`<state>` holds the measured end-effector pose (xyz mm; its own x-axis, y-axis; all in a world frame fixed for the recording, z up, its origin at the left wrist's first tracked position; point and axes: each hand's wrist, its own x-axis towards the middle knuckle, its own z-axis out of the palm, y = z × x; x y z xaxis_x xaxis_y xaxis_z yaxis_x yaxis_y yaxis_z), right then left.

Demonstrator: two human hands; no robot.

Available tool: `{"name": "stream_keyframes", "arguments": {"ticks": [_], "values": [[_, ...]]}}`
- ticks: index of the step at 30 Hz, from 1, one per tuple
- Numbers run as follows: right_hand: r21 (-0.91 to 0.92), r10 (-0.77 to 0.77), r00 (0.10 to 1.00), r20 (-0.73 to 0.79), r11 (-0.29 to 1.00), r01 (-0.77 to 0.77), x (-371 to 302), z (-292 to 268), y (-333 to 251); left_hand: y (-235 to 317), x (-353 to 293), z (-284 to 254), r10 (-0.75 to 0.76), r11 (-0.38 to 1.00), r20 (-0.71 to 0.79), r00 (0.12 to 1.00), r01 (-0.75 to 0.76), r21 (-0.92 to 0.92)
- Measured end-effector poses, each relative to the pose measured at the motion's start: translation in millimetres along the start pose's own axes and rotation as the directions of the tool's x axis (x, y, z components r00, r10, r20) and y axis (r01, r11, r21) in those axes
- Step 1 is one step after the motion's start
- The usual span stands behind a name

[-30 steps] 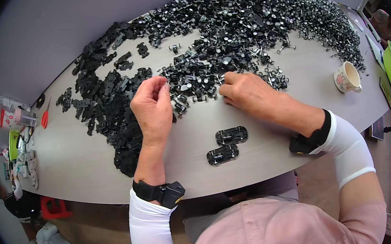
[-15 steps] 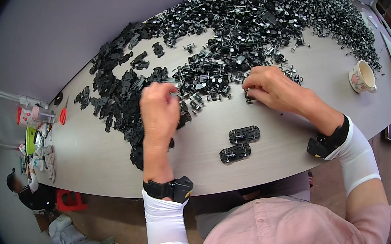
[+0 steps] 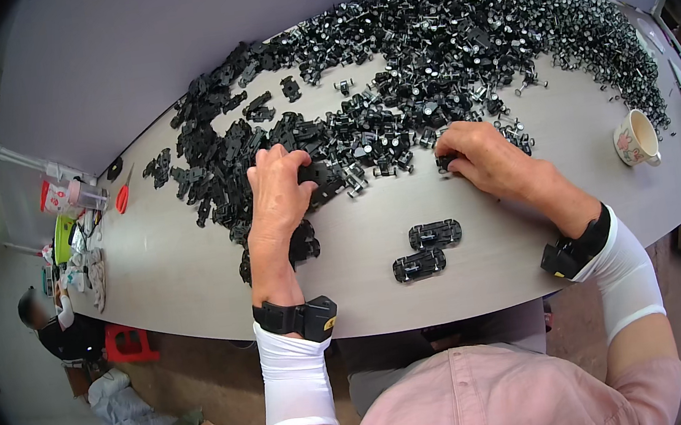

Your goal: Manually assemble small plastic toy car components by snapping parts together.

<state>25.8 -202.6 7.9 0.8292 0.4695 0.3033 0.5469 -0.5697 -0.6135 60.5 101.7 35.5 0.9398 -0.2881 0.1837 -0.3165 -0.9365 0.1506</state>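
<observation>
My left hand [image 3: 276, 188] is over the right edge of a pile of black plastic toy car bases [image 3: 218, 147]. Its thumb and forefinger close on the edge of a dark, flat toy car base [image 3: 323, 182]. My right hand [image 3: 487, 159] pinches a small black wheel-and-axle piece [image 3: 443, 163], mostly hidden by the fingers. Between the hands spreads the near edge of a heap of wheel-and-axle pieces [image 3: 381, 127]. Closer to me lie two toy car bases with axles fitted, one [image 3: 435, 235] slightly behind the other [image 3: 419, 266].
Smaller metallic parts [image 3: 599, 36] are heaped at the far right. A patterned cup [image 3: 636, 138] stands on the right of the table [image 3: 177, 266]. Red-handled scissors [image 3: 124, 195] and white gloves [image 3: 97, 278] lie at the left. Beyond sits another person [image 3: 62, 332] near a red stool [image 3: 129, 344].
My left hand's fingers have spread from a curled shape, and a flat toy car base now shows at its thumb. My right hand still pinches its small piece. The whole view has shifted slightly.
</observation>
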Motion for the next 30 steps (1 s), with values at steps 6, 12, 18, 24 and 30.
{"name": "stream_keyframes", "arguments": {"ticks": [6, 12, 18, 24, 30], "values": [[0.030, 0.061, 0.998, 0.002, 0.998, -0.061, 0.5, -11.3, -3.1, -2.4, 4.6, -0.8, 0.044, 0.995, -0.044, 0.998, -0.048, -0.090], [0.117, 0.136, 0.991, -0.009, 0.984, -0.134, 5.4, -13.2, -14.1, -1.0, 3.1, -2.4, 0.066, 0.985, -0.039, 0.997, -0.071, -0.155], [0.438, 0.356, 0.934, 0.018, 0.837, -0.328, 7.2, -16.1, -27.5, -5.4, 3.2, -7.1, 0.168, 0.953, -0.169, 0.971, -0.204, -0.224], [0.929, 0.352, 0.898, 0.265, 0.157, -0.335, 11.2, -6.0, -28.2, 49.8, 6.2, -10.9, 0.483, 0.772, -0.567, 0.668, -0.630, -0.084], [0.913, 0.326, 0.859, 0.396, -0.035, -0.407, 6.8, -7.4, -28.8, 73.3, 0.2, -0.5, 0.530, 0.687, -0.558, 0.639, -0.709, -0.160]]}}
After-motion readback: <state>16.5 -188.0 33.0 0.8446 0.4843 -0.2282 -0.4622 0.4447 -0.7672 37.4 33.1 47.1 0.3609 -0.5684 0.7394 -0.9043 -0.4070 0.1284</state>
